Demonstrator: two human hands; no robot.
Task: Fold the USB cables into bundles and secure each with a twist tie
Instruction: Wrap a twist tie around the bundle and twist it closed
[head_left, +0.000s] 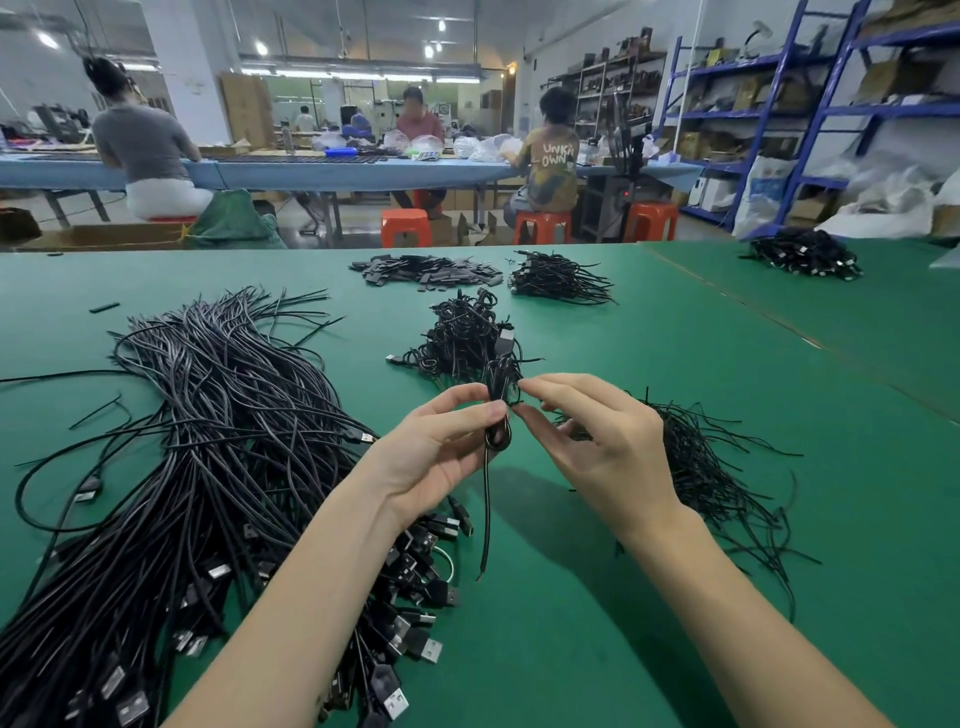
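Far left on the green worktop (649, 597) lay the big heap of loose USB cables (218, 441), black leads fanned away from the person and plugs gathered at the near edge, presumably so the next one came easily to the reach. Then the left hand (441, 452) was up off the surface, thumb and forefinger curled and pinching a folded cable bundle (498, 410) at its middle, holding the loops together so they could not spring apart. The bundle looked short, black and tightly looped, a plug end showing at its top and 1 thin tail dangling toward the worktop. Right against it came the right hand (597, 441), thumb and forefinger tips closed at the bundle's waist, seemingly working a twist tie round it; the tie itself was too thin and dark to make out. Behind the hands sat a pile of finished bundles (462, 338), close enough to drop this one on. Farthest right, near the right wrist, lay a spread of thin black twist ties (717, 478), handy for that hand.
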